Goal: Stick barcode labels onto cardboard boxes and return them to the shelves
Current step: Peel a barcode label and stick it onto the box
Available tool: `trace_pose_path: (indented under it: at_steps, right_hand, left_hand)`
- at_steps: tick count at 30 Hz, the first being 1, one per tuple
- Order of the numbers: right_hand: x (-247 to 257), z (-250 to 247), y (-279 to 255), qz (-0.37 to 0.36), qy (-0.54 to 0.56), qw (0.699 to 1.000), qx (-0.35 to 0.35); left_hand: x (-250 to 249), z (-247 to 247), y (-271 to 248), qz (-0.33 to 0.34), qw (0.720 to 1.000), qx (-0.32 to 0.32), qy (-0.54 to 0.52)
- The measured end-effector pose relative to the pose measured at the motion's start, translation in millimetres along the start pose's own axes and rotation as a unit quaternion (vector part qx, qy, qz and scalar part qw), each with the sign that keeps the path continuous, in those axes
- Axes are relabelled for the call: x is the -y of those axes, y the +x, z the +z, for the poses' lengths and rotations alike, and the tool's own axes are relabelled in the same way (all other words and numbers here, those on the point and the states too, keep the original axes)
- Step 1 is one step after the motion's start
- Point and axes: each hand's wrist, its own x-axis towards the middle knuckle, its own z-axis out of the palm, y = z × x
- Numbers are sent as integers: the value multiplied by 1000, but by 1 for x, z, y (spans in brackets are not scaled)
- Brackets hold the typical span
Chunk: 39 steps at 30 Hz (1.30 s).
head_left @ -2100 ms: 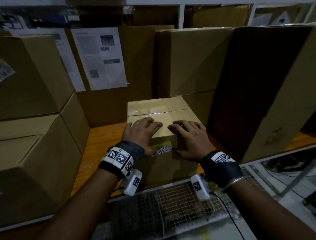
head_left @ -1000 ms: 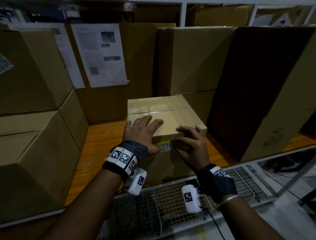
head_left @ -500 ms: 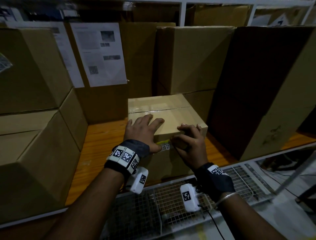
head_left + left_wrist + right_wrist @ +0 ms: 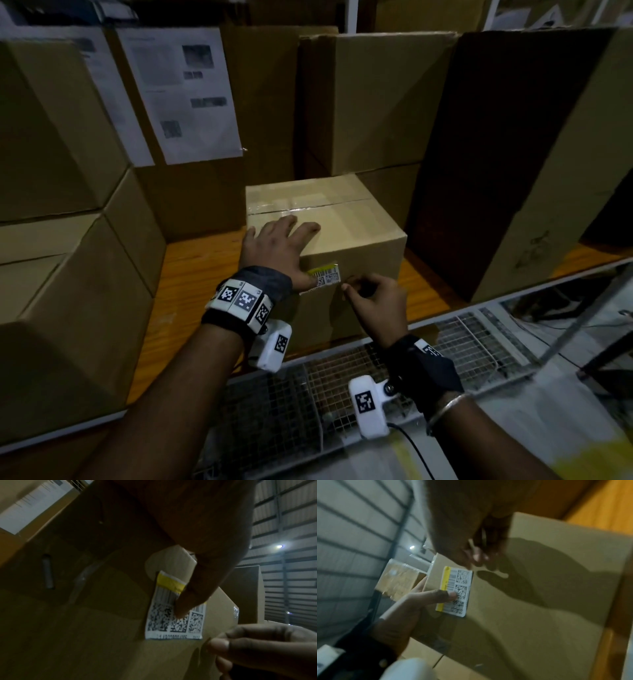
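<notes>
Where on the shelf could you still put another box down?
Bare wood shows left of the small box, bordered by the stacked boxes on the left. A narrower strip lies between the small box and the tall dark box. Behind the small box it is crowded.

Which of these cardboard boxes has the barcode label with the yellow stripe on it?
The small box on the wooden shelf, under the left hand, whose thumb presses the label. The bigger boxes around it show none.
</notes>
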Motion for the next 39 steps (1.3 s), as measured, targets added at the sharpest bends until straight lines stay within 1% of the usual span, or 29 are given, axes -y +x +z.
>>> trace_pose_path:
  at_steps: [2, 6, 12, 16, 20, 25, 27, 31, 35, 39]
  right_hand:
    - [-1, 5, -1, 43, -4, 999, 16]
    - [3, 9, 1, 90, 11, 996, 10]
    - [-1, 20, 5, 140, 53, 989, -4]
    - [3, 22, 5, 146, 83, 986, -3]
    - [7, 20, 0, 117, 92, 989, 7]
    - [13, 13, -1, 72, 98, 992, -30]
    - [14, 13, 0, 61, 105, 992, -27]
    - [17, 13, 2, 40, 66, 997, -26]
    - [19, 10, 0, -28, 19, 998, -43]
    - [18, 8, 0, -126, -25, 990, -65]
  left_hand:
    - [0, 0, -1, 1, 1000, -3, -3]
    - [-1, -1, -2, 1, 1000, -7, -5]
    - [-1, 0, -2, 2, 1000, -11, -4]
    - [1, 0, -2, 6, 1000, -9, -7]
    - [0, 0, -2, 6, 1000, -4, -10]
    - [1, 0, -2, 6, 1000, -3, -5]
    - [1, -1, -2, 8, 1000, 0, 0]
    - [2, -1, -2, 13, 1000, 6, 1]
    - [3, -2, -1, 15, 1000, 15, -2]
    - [4, -4, -1, 17, 1000, 24, -8]
